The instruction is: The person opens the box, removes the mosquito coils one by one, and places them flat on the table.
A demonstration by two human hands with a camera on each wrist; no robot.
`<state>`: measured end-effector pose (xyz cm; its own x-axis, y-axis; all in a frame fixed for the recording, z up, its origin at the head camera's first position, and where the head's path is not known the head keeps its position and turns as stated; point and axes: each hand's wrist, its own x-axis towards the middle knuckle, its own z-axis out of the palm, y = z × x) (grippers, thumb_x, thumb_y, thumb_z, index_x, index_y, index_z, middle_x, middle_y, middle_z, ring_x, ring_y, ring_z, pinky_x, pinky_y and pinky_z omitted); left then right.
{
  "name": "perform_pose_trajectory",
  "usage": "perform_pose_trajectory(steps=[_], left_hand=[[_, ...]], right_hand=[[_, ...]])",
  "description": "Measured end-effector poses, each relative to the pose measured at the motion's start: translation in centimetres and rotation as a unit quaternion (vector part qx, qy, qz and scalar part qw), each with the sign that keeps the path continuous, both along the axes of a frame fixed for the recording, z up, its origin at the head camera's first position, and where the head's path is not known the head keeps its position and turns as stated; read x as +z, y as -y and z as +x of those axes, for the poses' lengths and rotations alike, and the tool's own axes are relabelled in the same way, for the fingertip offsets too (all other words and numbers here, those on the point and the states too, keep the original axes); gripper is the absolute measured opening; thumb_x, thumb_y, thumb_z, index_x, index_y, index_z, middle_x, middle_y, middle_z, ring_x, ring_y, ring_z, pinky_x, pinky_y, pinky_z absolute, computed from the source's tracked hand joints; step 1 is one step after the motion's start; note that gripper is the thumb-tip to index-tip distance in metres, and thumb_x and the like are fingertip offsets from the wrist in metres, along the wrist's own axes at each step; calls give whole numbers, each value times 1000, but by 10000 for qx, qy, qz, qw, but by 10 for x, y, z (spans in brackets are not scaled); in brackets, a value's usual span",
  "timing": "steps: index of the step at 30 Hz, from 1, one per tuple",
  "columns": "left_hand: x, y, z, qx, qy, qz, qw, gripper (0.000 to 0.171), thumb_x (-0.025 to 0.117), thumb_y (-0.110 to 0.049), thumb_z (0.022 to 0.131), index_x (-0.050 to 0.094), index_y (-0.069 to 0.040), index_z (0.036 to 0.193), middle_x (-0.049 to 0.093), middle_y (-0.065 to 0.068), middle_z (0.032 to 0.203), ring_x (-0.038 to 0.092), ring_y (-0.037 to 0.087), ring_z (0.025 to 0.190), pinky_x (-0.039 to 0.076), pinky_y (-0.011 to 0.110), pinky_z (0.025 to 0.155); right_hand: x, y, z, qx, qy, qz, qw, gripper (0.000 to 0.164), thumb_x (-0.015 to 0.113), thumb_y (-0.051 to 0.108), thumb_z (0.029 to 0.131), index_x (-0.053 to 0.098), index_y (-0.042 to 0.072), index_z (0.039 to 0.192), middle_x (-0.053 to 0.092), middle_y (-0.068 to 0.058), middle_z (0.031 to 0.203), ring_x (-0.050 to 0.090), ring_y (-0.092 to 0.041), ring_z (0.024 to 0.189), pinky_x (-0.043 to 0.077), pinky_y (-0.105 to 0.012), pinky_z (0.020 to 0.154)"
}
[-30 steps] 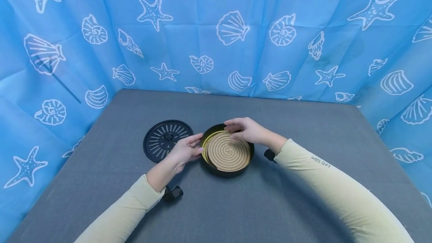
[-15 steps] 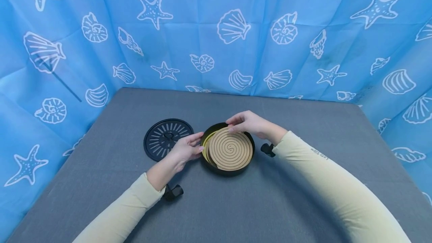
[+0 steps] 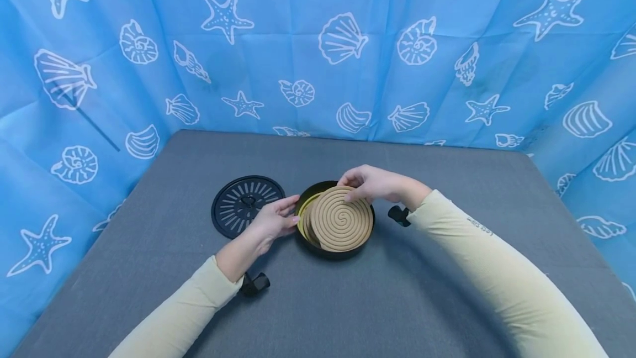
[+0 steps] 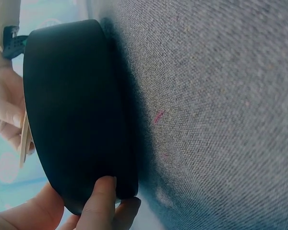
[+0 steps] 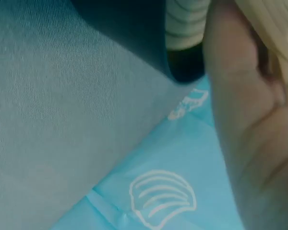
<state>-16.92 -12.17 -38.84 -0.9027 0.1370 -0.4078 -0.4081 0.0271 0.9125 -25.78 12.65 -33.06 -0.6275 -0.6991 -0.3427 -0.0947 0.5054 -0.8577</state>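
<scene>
A tan mosquito coil (image 3: 343,222) leans up out of a round black tin (image 3: 335,254), its far edge pinched between the thumb and fingers of my right hand (image 3: 375,184). Beneath it, more coil (image 3: 307,231) and a yellow ring (image 3: 301,226) show at the tin's left side. My left hand (image 3: 272,222) grips the tin's left rim, thumb at the top edge. In the left wrist view its fingers (image 4: 99,206) press the dark outer wall, while the held coil (image 4: 25,139) stands above the rim. The right wrist view shows coils (image 5: 185,24) inside the tin.
A black slotted lid (image 3: 243,211) with a small raised handle lies left of the tin, partly behind my left hand. Grey cloth (image 3: 318,308) covers the table. A blue curtain (image 3: 278,48) with white shells and starfish hangs behind and at both sides.
My right hand has taken hold of the top coil's far edge and raised it, shifting it slightly right. More of what lies under it now shows. The left hand has stayed on the tin.
</scene>
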Motion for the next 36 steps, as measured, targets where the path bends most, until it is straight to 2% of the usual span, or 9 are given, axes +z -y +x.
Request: perform_pose_trajectory(steps=[3,6,16,21,26,36], left_hand=[[0,-1,0,33,-11,-56,10000,53,52,3,97,42,-10,147,36,11,153,48,28,130,44,45,103],[1,-1,0,36,6,-74,10000,53,52,3,97,42,-10,147,36,11,153,48,28,129,44,45,103],[0,-1,0,-85,-13,-148,9999,54,52,4,97,40,-9,148,34,14,154,48,30,129,43,46,103],[2,-2,0,-91,-34,-137,9999,55,51,5,97,39,-8,149,34,14,154,47,31,130,43,47,103],[2,-2,0,-111,-57,-140,9998,55,51,6,97,38,-8,149,33,15,154,47,31,130,43,47,104],[1,-1,-1,-132,-74,-162,9998,55,51,5,97,39,-8,149,34,15,153,48,31,129,44,46,103]], right_hand=[[2,-4,-1,-61,175,97,9998,26,59,1,94,59,-5,120,68,-7,98,62,-15,83,55,-31,66],[2,-8,-2,-164,264,-25,9995,28,57,-2,94,59,-6,122,70,-7,98,65,-16,84,58,-35,69],[-3,-25,-2,-531,557,-821,9937,39,57,-3,94,53,-11,132,72,-9,100,69,-18,81,60,-39,71],[-5,-34,-2,-890,692,-1154,9869,43,57,-1,94,48,-12,135,72,-6,98,69,-16,79,60,-36,67],[-9,-42,-1,-1383,927,-1564,9736,47,53,-2,96,39,-17,138,72,-2,94,69,-13,78,60,-32,66],[-10,-56,-2,-2271,1380,-2328,9355,51,47,-4,99,27,-16,144,72,-3,93,71,-15,76,60,-29,66]])
